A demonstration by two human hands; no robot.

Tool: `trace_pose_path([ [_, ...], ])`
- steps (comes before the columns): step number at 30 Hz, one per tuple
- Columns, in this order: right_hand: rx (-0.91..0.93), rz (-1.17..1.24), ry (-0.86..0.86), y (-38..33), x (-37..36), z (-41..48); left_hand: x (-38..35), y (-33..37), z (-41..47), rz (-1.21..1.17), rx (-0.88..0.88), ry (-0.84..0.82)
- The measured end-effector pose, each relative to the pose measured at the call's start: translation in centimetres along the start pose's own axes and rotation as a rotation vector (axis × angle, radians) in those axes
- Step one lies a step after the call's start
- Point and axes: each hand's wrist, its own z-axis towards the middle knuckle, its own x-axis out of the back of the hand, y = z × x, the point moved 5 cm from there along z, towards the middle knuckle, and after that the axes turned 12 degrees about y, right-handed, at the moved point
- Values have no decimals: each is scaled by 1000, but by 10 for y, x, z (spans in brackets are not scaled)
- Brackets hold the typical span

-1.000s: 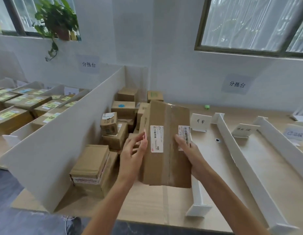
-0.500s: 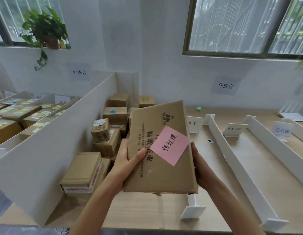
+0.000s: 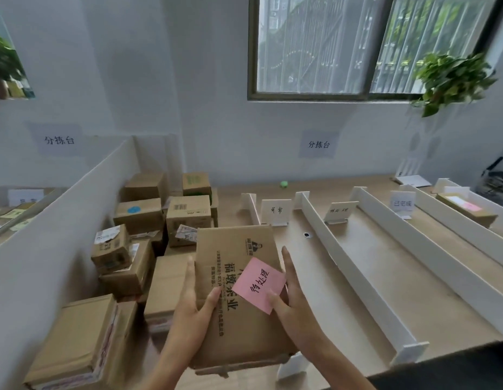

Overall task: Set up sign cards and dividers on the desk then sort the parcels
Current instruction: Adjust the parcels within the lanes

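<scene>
I hold a flat brown cardboard parcel [image 3: 239,319] with both hands, low in the middle of the view. A pink handwritten note [image 3: 258,285] is stuck on its top face. My left hand [image 3: 194,302] grips the parcel's left edge, thumb on top. My right hand [image 3: 289,299] grips the right edge, thumb on the pink note. Three white sign cards stand on the desk: one [image 3: 275,211], a second [image 3: 340,211] and a third [image 3: 402,204]. Long white dividers [image 3: 354,274] [image 3: 441,263] split the desk into lanes. A heap of brown parcels [image 3: 140,249] lies to the left.
A tall white partition [image 3: 53,243] bounds the parcel heap on the left, with more boxes beyond it. One labelled box [image 3: 464,209] lies in the far right lane. A small green object [image 3: 284,183] sits by the wall. The wooden desk [image 3: 371,291] ends near me.
The parcel was turned over from its label side to the face with the pink note, then lowered flatter. My right thumb has moved onto the note. The view swung right.
</scene>
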Motion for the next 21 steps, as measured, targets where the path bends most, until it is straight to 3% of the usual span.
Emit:
trace_pose_path([
  [5, 135, -190, -13, 2, 43, 4, -47, 14, 1, 137, -255, -133],
  [10, 129, -250, 75, 10, 121, 12, -116, 50, -13, 77, -278, -337],
  [21, 174, -379, 171, 29, 364, 35, -357, 111, -56, -54, -431, -411],
])
